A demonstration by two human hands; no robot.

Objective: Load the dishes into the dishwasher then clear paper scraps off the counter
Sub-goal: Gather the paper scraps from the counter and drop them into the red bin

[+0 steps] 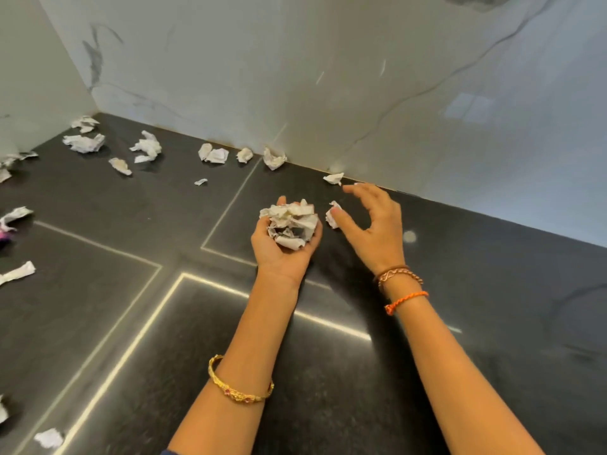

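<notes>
Forearms come up from the bottom of the frame, a gold bangle (240,385) on the left one, copper bracelets (396,274) and an orange cord (406,301) on the right wrist. Below them is the dark counter (328,389) with thin pale lines inlaid in it.

Left hand (285,246), about mid-frame, is palm up with fingers curled round a wad of crumpled paper (290,224), so it's cupping a decent pile. Right hand (372,226) sits just beside it with fingers relaxed and spread; the thumb tip touches 1 small scrap (333,215), and I can't tell if it's properly pinched or just nudged.

Just past the right fingertips another scrap (334,178) lies near the base of the marble wall (295,77). Further left along that wall there's a row of crumpled bits (274,158), and a bigger scatter (147,147) toward the corner in the upper left of the frame. More pieces (18,273) dot the left edge, plus 1 (49,438) way down in the lower left.
</notes>
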